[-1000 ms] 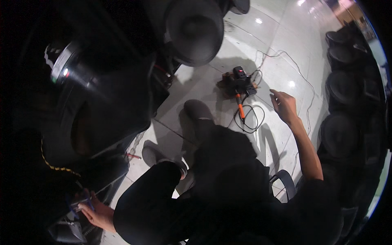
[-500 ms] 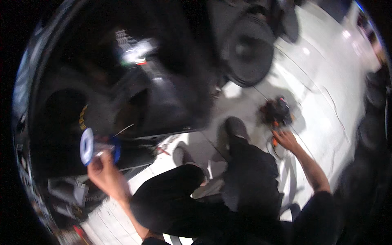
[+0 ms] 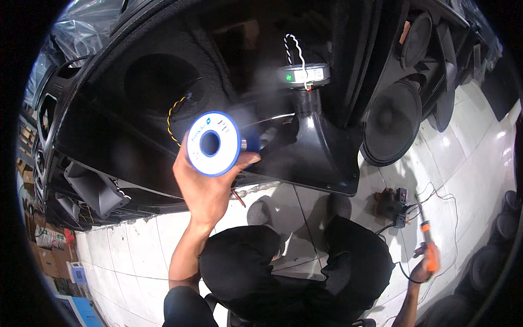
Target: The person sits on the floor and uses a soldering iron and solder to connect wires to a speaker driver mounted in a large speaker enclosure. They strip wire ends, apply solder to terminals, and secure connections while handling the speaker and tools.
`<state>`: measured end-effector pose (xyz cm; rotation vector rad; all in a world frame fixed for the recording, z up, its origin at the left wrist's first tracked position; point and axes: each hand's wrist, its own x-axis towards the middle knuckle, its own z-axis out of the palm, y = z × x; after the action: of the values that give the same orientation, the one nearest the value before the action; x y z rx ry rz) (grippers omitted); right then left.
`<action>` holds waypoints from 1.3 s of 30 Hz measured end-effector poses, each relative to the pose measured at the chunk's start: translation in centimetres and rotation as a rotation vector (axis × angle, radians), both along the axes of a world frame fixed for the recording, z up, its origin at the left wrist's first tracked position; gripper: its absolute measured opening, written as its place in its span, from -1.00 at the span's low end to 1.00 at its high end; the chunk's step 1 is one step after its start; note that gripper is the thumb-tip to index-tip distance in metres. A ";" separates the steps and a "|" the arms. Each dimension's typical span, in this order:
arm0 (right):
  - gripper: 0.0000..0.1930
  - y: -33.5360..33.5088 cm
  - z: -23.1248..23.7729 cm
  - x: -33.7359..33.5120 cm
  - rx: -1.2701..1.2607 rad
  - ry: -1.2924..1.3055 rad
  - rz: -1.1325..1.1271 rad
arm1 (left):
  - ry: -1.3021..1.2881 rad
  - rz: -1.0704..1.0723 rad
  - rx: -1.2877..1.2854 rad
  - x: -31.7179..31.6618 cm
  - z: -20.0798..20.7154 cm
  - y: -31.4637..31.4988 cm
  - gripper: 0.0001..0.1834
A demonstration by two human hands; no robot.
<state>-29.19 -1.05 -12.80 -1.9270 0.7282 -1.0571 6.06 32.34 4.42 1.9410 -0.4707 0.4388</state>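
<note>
A blue spool of solder wire (image 3: 230, 150) with a white label is gripped by my left hand (image 3: 204, 188), in front of a black speaker cabinet (image 3: 136, 128). Behind the spool, a black horn (image 3: 315, 144) carries a round driver (image 3: 304, 75) with a white and black twisted wire looping from its top. Yellow and black twisted wire (image 3: 173, 117) hangs from the cabinet's round opening. At the lower right, my right hand (image 3: 420, 268) is closed round the orange handle of a soldering iron (image 3: 430, 245). Its shaft points up and away, above the floor.
On the tiles between my feet and the iron lies a black power strip (image 3: 401, 210), beside a brown object (image 3: 384, 204) I cannot make out. Thin cables trail around it. A large round speaker cone (image 3: 391, 122) stands at the back right; more speakers line the right edge.
My right hand has lifted the soldering iron from beside the power strip and drawn it nearer. My left hand has raised the solder spool, and the view has shifted left.
</note>
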 end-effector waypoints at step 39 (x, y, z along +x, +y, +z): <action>-0.51 3.5 5.9 25.6 0.501 -0.624 0.709 | -0.359 -0.096 0.039 2.7 -3.5 -3.6 -0.35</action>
<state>-3.56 2.48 -6.92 -1.1632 -0.0640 -0.8339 8.76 28.77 0.90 1.8719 -0.8045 0.7241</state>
